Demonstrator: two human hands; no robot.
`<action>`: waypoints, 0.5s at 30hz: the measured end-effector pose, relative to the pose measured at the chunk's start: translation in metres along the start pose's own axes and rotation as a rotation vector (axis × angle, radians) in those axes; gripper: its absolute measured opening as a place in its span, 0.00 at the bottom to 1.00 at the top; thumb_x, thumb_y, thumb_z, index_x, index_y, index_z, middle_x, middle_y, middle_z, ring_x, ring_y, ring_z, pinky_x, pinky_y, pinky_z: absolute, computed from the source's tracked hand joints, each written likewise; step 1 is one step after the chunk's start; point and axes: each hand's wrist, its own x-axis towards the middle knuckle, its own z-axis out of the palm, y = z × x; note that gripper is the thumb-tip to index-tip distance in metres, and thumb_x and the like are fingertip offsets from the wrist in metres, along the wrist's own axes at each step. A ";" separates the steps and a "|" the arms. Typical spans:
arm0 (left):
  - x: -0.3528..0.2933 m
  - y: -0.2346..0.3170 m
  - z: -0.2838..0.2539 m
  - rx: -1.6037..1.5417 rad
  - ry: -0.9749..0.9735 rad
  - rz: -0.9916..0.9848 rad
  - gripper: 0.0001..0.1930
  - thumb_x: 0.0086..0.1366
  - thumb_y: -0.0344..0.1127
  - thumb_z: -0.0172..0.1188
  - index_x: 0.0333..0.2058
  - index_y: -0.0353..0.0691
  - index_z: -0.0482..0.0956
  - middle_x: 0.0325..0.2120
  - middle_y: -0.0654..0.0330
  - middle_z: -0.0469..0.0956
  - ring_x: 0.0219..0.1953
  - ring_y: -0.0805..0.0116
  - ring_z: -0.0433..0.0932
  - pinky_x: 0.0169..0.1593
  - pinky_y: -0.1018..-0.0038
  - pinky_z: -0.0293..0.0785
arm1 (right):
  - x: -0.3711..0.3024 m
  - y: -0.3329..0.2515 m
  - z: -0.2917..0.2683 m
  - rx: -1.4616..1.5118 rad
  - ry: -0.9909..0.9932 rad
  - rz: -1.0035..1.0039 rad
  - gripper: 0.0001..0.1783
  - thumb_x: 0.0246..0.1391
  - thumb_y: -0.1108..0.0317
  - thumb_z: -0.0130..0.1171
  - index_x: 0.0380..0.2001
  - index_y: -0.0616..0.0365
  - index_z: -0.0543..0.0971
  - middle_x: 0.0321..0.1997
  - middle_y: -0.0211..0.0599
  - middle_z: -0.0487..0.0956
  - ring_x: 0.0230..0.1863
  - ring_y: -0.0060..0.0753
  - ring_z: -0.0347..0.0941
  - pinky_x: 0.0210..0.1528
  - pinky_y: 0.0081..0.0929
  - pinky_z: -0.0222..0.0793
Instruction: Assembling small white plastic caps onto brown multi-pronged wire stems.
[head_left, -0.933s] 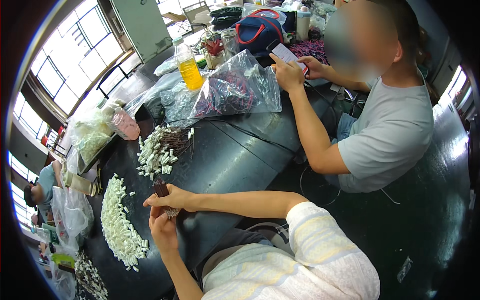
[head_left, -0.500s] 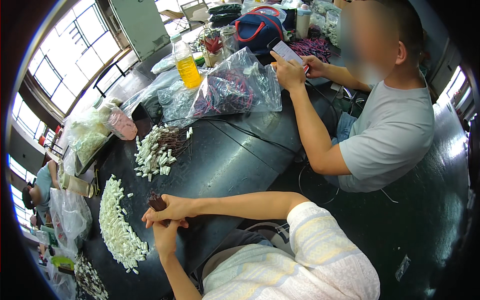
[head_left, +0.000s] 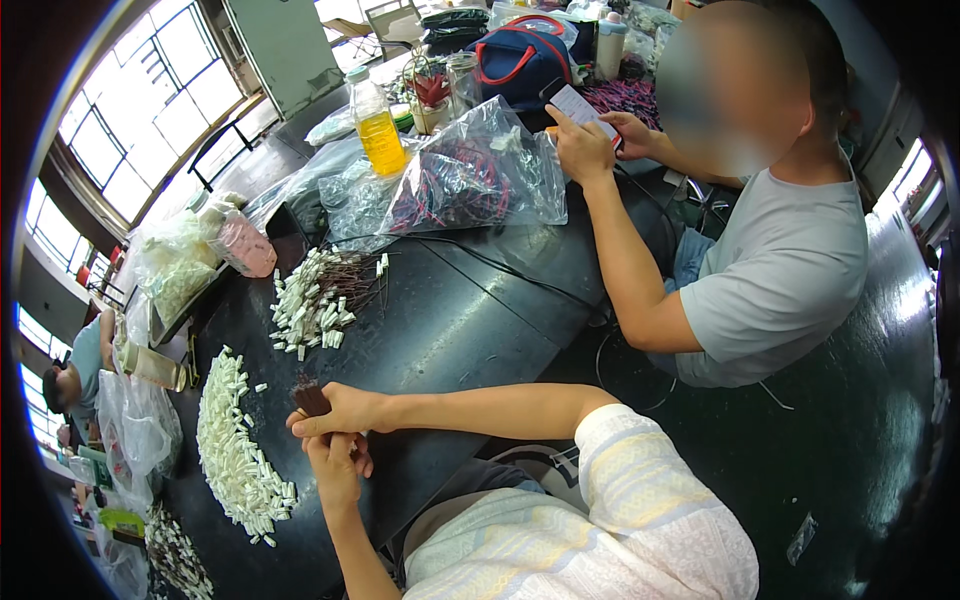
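Head view, from the left edge: clear plastic bags (head_left: 140, 430) hang beside the dark table (head_left: 470, 330), and a long heap of small white connector pieces (head_left: 235, 450) lies in the lower left of the frame. Just right of that heap the person's two hands meet. The left hand (head_left: 335, 470), lower, is curled under the right hand (head_left: 345, 412), and both close narrowly on a short bundle of dark brown wires (head_left: 310, 398) whose cut ends stick up from the fingers. Against the picture from just under a second ago, the bundle has come away from the table's middle toward the body and the hands have drawn tighter together; the grip looks like a firmer gathering of the same bundle, though what the fingertips do inside it is hidden.

Above the hands, in the centre-left, a pile of wires with white ends (head_left: 320, 295) lies loose, untouched and unmoved. Further up stands a bottle of yellow drink (head_left: 378, 125), then a clear bag of red and dark wires (head_left: 470, 180). At the right a co-worker in a grey shirt (head_left: 780, 270) holds a phone (head_left: 580, 105) in both hands, as before.
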 end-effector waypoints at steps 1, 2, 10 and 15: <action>0.000 0.000 -0.002 -0.087 0.011 -0.029 0.08 0.61 0.34 0.49 0.27 0.36 0.66 0.14 0.62 0.66 0.08 0.78 0.59 0.10 0.80 0.58 | 0.003 0.001 -0.003 -0.023 0.022 -0.019 0.21 0.50 0.55 0.57 0.38 0.62 0.75 0.31 0.35 0.78 0.27 0.21 0.73 0.22 0.21 0.71; 0.000 0.002 -0.005 -0.123 0.038 -0.064 0.08 0.60 0.34 0.49 0.27 0.36 0.66 0.14 0.61 0.66 0.07 0.78 0.57 0.10 0.80 0.57 | 0.005 0.001 -0.006 -0.046 0.045 -0.039 0.21 0.50 0.56 0.57 0.40 0.62 0.74 0.33 0.36 0.78 0.31 0.21 0.73 0.28 0.23 0.72; -0.002 0.005 -0.052 -0.090 -0.079 -0.266 0.10 0.61 0.39 0.50 0.28 0.40 0.65 0.13 0.61 0.65 0.08 0.78 0.56 0.10 0.80 0.55 | -0.017 -0.028 0.010 -1.483 0.304 -1.011 0.34 0.40 0.64 0.57 0.55 0.56 0.62 0.57 0.47 0.63 0.60 0.43 0.56 0.63 0.45 0.44; -0.009 0.004 -0.061 0.075 -0.328 -0.334 0.07 0.64 0.36 0.46 0.36 0.40 0.62 0.14 0.61 0.65 0.08 0.76 0.57 0.11 0.78 0.58 | -0.013 -0.012 0.027 -1.718 -0.061 -1.112 0.31 0.45 0.61 0.52 0.55 0.51 0.62 0.46 0.45 0.70 0.54 0.42 0.64 0.64 0.46 0.43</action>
